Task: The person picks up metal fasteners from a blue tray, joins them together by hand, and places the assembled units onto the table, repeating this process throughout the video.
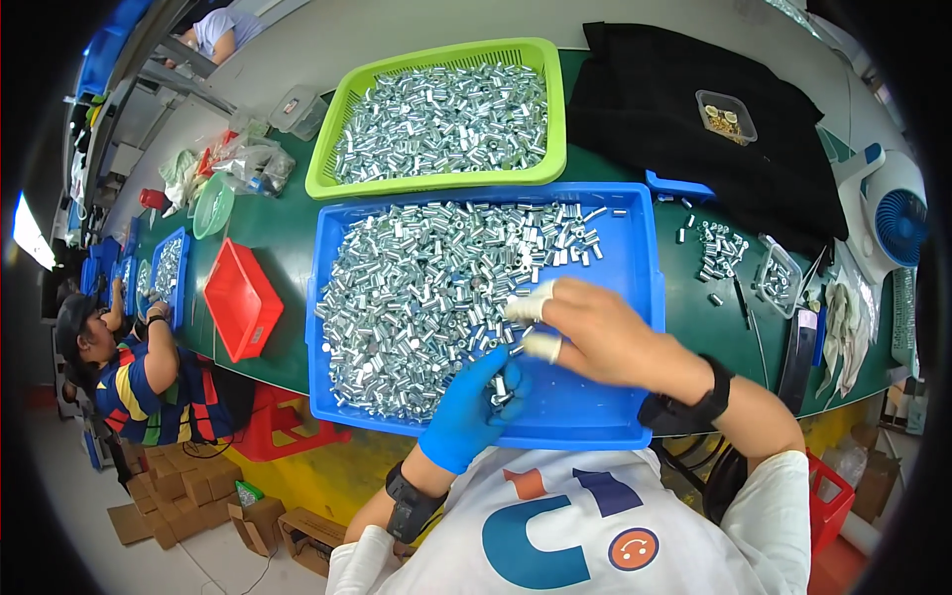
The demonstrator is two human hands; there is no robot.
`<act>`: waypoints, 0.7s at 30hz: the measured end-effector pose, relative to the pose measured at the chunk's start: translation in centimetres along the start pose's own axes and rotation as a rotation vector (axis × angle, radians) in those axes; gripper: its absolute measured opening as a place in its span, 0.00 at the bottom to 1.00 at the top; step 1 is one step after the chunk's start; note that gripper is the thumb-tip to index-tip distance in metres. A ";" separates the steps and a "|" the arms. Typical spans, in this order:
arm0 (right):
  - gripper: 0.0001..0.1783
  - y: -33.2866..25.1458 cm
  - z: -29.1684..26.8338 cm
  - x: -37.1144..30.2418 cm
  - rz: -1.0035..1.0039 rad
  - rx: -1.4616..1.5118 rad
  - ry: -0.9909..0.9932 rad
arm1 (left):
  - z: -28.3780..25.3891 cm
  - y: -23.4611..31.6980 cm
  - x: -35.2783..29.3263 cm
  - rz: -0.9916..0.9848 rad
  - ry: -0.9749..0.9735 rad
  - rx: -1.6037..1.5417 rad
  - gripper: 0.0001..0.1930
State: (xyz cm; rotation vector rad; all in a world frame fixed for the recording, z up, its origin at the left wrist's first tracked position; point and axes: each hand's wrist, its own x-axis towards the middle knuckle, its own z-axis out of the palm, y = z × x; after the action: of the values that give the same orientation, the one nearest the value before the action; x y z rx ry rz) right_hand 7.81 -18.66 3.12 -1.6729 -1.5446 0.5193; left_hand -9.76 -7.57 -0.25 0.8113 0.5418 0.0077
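A blue tray holds a heap of small silvery metal sleeves, spread thickest over its left and middle. My left hand, in a blue glove, is over the tray's near edge with its fingers curled around a few of these sleeves. Above the tray's right part is my right hand, bare except for pale finger cots on the thumb and a finger. Those two tips are apart, close to the heap's edge, and no sleeve shows between them.
Behind the tray stands a green basket full of similar sleeves. A red bin sits to the left, where a person works. Loose sleeves, a small clear box, black cloth and a fan are on the right.
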 end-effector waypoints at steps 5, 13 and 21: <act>0.20 3.6 0.5 1.1 -0.105 -0.403 -0.190 | 0.1 2.2 -0.2 -0.059 0.168 -0.059 0.16; 0.18 3.6 -2.1 -1.6 0.013 -0.252 -0.278 | -0.7 2.5 -0.2 0.065 0.220 0.130 0.10; 0.14 1.6 -0.8 -2.8 0.317 -0.429 -0.181 | 0.8 1.4 1.5 0.188 0.206 0.732 0.08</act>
State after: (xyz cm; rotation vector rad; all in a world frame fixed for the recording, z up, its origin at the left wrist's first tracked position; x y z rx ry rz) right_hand 8.95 -21.49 1.76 -2.2765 -1.6067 0.5393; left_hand -7.80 -6.83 0.44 1.5870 0.6694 0.0690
